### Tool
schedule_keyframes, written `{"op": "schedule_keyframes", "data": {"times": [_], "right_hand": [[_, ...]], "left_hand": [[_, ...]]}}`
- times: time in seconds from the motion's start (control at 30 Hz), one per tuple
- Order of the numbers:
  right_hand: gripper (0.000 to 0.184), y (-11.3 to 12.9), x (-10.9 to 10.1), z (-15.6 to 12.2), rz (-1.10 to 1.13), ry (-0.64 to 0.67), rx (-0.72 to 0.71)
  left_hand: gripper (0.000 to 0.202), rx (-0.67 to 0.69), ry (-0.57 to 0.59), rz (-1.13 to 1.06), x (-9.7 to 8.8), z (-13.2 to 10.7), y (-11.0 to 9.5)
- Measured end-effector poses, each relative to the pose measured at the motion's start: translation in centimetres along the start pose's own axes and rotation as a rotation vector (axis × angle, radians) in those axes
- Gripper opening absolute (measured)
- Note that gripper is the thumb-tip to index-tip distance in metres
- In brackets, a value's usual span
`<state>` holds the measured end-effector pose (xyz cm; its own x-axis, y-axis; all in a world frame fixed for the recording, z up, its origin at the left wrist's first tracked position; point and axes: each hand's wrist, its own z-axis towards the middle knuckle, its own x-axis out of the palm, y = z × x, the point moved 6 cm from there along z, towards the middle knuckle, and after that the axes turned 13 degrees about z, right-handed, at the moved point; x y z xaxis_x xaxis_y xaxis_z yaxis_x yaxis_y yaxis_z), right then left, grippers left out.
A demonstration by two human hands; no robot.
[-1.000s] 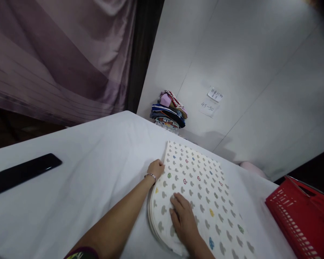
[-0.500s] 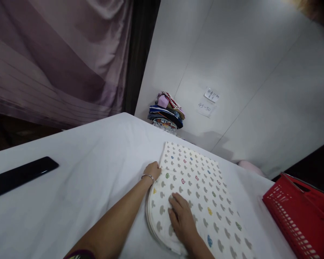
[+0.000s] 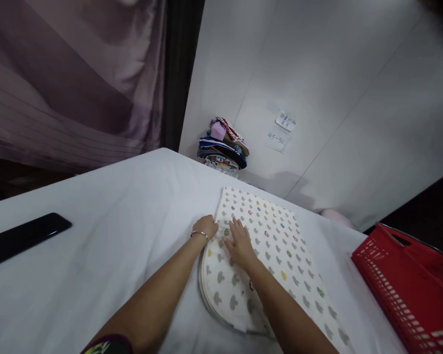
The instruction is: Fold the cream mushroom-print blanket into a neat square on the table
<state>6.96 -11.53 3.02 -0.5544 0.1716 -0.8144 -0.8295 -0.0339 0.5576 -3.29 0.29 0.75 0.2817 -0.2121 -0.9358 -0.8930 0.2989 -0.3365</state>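
A folded white cloth [image 3: 273,255] printed with grey mushrooms and a few coloured ones lies flat on the white-covered table. Its near left corner is rounded and shows several stacked layers. At the cloth's left edge, my left hand [image 3: 205,227], with a bracelet on the wrist, is closed on the rim; its fingertips are partly hidden. My right hand [image 3: 240,245] rests palm down on the top layer, just right of the left one, with fingers stretched out.
A black phone-like slab [image 3: 25,238] lies at the left on the white table cover [image 3: 133,216]. The red plastic basket [image 3: 409,280] stands at the right. Against the wall is a pile of folded fabrics [image 3: 223,147], near handwritten paper notes [image 3: 280,132]. A pinkish curtain [image 3: 70,73] hangs at the left.
My right hand has slid forward over the cloth, away from me, to beside my left hand. The left hand keeps its place at the edge. The view has shifted slightly.
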Motion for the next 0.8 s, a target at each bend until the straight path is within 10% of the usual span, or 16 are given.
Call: {"op": "schedule_keyframes", "data": {"times": [0.3,0.8], "right_hand": [[0.060,0.0,2.7,-0.9,-0.094,0.098,0.054],[0.058,3.9,3.9,-10.3,-0.068,0.136,-0.186]], "left_hand": [[0.026,0.014,-0.005,0.015,-0.1,0.2,0.0],[0.021,-0.004,-0.014,-0.031,-0.1,0.1,0.1]]}}
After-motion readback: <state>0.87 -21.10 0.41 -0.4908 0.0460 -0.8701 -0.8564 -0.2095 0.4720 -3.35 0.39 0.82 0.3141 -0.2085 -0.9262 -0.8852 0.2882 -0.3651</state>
